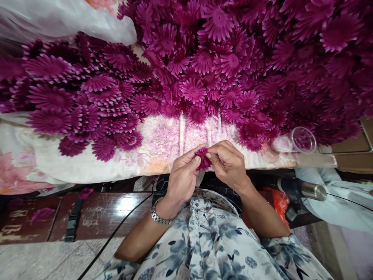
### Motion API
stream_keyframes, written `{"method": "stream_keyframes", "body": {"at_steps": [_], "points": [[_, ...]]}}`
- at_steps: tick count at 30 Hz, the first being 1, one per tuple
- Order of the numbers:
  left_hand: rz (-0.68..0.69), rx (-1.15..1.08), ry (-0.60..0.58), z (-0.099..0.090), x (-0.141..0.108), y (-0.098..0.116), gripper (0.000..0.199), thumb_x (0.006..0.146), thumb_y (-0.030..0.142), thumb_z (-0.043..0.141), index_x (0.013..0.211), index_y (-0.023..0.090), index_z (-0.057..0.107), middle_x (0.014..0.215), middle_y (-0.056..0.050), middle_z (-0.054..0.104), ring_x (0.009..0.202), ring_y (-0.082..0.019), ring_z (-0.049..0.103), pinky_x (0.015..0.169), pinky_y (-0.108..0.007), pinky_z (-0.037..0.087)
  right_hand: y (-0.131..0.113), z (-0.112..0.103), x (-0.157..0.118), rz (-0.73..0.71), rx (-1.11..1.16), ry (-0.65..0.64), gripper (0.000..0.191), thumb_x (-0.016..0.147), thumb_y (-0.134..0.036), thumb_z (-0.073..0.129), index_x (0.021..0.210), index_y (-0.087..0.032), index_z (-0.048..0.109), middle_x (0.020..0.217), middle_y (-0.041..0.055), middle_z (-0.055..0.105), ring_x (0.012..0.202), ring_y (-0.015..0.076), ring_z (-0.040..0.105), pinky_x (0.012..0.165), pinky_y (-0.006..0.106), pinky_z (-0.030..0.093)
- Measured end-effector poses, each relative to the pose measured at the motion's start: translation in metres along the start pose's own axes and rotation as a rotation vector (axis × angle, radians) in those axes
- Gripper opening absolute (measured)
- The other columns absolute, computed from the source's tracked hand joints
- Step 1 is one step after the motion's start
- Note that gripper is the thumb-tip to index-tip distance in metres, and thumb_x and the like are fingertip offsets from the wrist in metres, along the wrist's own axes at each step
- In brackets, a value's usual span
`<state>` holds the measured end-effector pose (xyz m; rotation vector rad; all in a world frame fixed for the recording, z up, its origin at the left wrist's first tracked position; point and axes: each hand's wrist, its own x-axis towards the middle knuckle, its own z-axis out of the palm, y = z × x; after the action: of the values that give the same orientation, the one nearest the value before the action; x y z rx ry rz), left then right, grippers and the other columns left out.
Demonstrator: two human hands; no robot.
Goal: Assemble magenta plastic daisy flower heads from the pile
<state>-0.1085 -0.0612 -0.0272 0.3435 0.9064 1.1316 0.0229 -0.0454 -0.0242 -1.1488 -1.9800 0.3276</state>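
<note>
Between my two hands, just over the table's front edge, is a small magenta artificial flower (pixel 203 158). My left hand (pixel 184 174) pinches it from the left, thumb on top. From the right, my right hand (pixel 230 163) pinches its edge between thumb and fingers. The fingertips hide part of the petals. Right behind my hands lies a loose heap of magenta flower heads (pixel 193 90), and to the left are stacked flower heads (pixel 52 97) with pale petal edges.
A patterned cloth (pixel 87 169) dusted with pink specks covers the table. A clear plastic cup (pixel 303 140) lies at the right. A white plastic bag (pixel 67 19) sits at the back left. Below the table are a brown bench (pixel 116 212), a black cable (pixel 113 235) and a steel-ended flask (pixel 313 191).
</note>
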Motion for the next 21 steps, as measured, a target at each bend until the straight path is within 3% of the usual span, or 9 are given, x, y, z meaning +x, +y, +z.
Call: {"method": "stream_keyframes", "body": {"at_steps": [6, 11, 13, 15, 17, 19, 21], "points": [[0.033, 0.007, 0.017, 0.001, -0.003, 0.003, 0.035, 0.061, 0.026, 0.08, 0.094, 0.016, 0.074, 0.091, -0.007, 0.074, 0.089, -0.02, 0.066, 0.088, -0.031, 0.048, -0.006, -0.006, 0.002, 0.034, -0.096, 0.135, 0.015, 0.087, -0.015, 0.049, 0.074, -0.02, 0.055, 0.064, 0.0012, 0.056, 0.063, 0.0137, 0.051, 0.06, 0.028, 0.042], [0.023, 0.02, 0.077, -0.004, -0.004, 0.008, 0.035, 0.059, 0.026, 0.081, 0.092, 0.015, 0.074, 0.083, -0.007, 0.074, 0.076, -0.017, 0.067, 0.08, -0.031, 0.052, 0.03, -0.051, 0.017, 0.103, -0.513, 0.426, 0.013, 0.088, -0.022, 0.049, 0.079, -0.02, 0.057, 0.073, 0.0039, 0.058, 0.073, 0.0168, 0.052, 0.07, 0.033, 0.041], [0.014, 0.006, 0.06, -0.004, -0.004, 0.009, 0.035, 0.061, 0.026, 0.08, 0.093, 0.015, 0.074, 0.083, -0.007, 0.074, 0.077, -0.018, 0.067, 0.079, -0.031, 0.053, 0.046, -0.069, 0.023, 0.168, -0.682, 0.461, 0.016, 0.089, -0.029, 0.048, 0.091, -0.019, 0.061, 0.087, 0.0087, 0.059, 0.086, 0.0214, 0.053, 0.08, 0.039, 0.039], [-0.002, 0.0, 0.043, -0.004, -0.004, 0.009, 0.035, 0.062, 0.025, 0.079, 0.095, 0.014, 0.073, 0.083, -0.007, 0.074, 0.077, -0.017, 0.068, 0.078, -0.03, 0.054, 0.051, -0.075, 0.026, 0.196, -0.745, 0.437, 0.026, 0.088, -0.033, 0.049, 0.107, -0.018, 0.06, 0.103, 0.013, 0.058, 0.099, 0.0257, 0.051, 0.088, 0.045, 0.037], [-0.013, -0.004, 0.045, -0.003, -0.003, 0.009, 0.034, 0.063, 0.025, 0.078, 0.095, 0.014, 0.073, 0.084, -0.007, 0.074, 0.077, -0.016, 0.068, 0.077, -0.028, 0.054, 0.044, -0.067, 0.024, 0.15, -0.682, 0.397, 0.029, 0.088, -0.031, 0.051, 0.112, -0.018, 0.058, 0.105, 0.0134, 0.057, 0.101, 0.0255, 0.05, 0.088, 0.044, 0.038], [-0.014, -0.007, 0.05, -0.002, -0.002, 0.009, 0.031, 0.065, 0.023, 0.077, 0.094, 0.014, 0.073, 0.086, -0.006, 0.074, 0.078, -0.015, 0.067, 0.075, -0.025, 0.053, 0.028, -0.049, 0.018, 0.057, -0.498, 0.298, 0.018, 0.088, -0.024, 0.052, 0.102, -0.019, 0.062, 0.092, 0.0095, 0.061, 0.091, 0.0209, 0.053, 0.08, 0.037, 0.043], [-0.019, -0.015, 0.03, -0.001, -0.001, 0.008, 0.027, 0.067, 0.022, 0.075, 0.093, 0.014, 0.073, 0.088, -0.006, 0.073, 0.078, -0.014, 0.066, 0.072, -0.023, 0.053, 0.012, -0.028, 0.012, -0.041, -0.274, 0.09, 0.01, 0.087, -0.023, 0.053, 0.091, -0.02, 0.062, 0.08, 0.0053, 0.061, 0.08, 0.0173, 0.053, 0.073, 0.032, 0.045]]}}
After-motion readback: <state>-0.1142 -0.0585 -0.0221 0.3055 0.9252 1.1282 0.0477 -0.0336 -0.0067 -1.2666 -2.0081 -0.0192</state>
